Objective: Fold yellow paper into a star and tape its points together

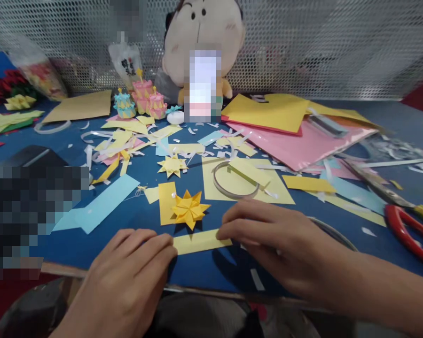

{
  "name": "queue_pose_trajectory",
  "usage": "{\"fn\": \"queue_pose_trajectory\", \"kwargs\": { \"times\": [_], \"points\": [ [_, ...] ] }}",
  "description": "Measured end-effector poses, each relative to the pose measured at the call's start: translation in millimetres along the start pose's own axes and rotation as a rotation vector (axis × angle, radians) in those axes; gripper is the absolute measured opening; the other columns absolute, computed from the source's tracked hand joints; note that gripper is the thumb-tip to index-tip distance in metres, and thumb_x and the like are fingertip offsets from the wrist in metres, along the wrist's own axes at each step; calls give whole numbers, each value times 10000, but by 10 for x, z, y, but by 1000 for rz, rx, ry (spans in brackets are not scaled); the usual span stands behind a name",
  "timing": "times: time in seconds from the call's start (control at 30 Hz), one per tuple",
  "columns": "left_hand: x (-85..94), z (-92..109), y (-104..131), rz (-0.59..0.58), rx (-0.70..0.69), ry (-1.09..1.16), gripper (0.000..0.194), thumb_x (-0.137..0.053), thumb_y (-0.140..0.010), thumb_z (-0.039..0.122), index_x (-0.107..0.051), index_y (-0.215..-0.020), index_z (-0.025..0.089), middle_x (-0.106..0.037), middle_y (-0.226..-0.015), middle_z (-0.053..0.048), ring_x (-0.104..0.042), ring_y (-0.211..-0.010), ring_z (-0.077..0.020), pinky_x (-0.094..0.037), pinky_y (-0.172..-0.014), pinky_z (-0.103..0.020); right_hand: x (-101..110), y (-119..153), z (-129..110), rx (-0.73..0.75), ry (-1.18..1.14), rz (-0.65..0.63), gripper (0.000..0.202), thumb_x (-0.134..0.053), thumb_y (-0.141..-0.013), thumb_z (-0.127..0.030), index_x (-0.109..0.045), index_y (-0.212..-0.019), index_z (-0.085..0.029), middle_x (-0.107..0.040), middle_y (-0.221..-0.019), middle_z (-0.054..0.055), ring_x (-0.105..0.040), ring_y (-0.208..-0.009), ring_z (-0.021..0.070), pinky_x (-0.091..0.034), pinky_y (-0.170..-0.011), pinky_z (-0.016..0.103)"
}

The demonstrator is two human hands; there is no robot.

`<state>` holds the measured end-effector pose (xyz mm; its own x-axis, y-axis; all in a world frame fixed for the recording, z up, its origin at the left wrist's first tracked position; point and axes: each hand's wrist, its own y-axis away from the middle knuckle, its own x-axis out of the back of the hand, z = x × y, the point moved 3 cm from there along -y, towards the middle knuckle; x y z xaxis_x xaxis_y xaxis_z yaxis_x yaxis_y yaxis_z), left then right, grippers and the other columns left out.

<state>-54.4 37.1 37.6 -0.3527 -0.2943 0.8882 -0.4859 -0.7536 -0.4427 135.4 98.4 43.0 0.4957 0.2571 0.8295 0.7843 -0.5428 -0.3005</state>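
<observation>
A pale yellow paper strip lies crosswise near the table's front edge. My left hand is closed on its left end, fingers pressed together and thumb hidden. My right hand holds the strip near its right end, fingertips bent down onto it. Just behind the strip sits a folded orange-yellow paper star, partly over an orange-yellow paper piece. Farther back is a paler yellow folded star.
Red-handled scissors lie at right. A tape ring rests on yellow paper. Blue strips and many scraps cover the table. Behind stand small paper cakes, a plush doll and coloured sheets.
</observation>
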Motion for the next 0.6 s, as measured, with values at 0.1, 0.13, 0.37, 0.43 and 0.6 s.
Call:
{"fn": "queue_pose_trajectory", "kwargs": {
  "times": [0.1, 0.13, 0.37, 0.43, 0.6],
  "points": [
    [10, 26, -29, -37, 4, 0, 217, -414, -869, 69, -603, -914, 166, -696, -903, 4, -610, -808, -146, -410, -748, -281, -103, -23, -35, -69, -36, -49, 218, -484, -810, -34, -608, -940, -157, -632, -878, 77, -578, -784, 183, -472, -666, 275],
    [17, 29, -38, -27, 14, 4, 217, -411, -867, 71, -604, -882, 169, -691, -873, 4, -610, -776, -144, -412, -731, -280, -134, -33, -40, -101, -46, -64, 216, -509, -798, -30, -608, -942, -158, -632, -881, 75, -580, -792, 187, -472, -673, 279],
    [40, -45, -75, -67, 164, 185, 118, -531, -843, 160, -569, -911, 249, -652, -879, 52, -602, -794, -117, -441, -716, -216, -179, -131, -87, -152, -128, -114, 271, -461, -790, 16, -658, -900, -134, -617, -778, 65, -552, -681, 149, -429, -608, 241],
    [84, -71, -86, -21, 222, 246, 167, -618, -799, 223, -557, -948, 266, -638, -901, 59, -600, -839, -102, -448, -730, -170, -140, -163, -105, -155, -189, -119, 261, -466, -787, 17, -667, -873, -127, -618, -783, 66, -551, -680, 140, -419, -604, 232],
    [162, -81, -131, 77, 321, 456, 140, -683, -751, 242, -620, -864, 296, -621, -890, 75, -604, -811, -63, -442, -723, -108, -57, -232, -122, -289, -524, -139, 148, -561, -775, -23, -638, -790, -148, -599, -755, 10, -543, -695, 109, -414, -650, 215]
  ]
}}
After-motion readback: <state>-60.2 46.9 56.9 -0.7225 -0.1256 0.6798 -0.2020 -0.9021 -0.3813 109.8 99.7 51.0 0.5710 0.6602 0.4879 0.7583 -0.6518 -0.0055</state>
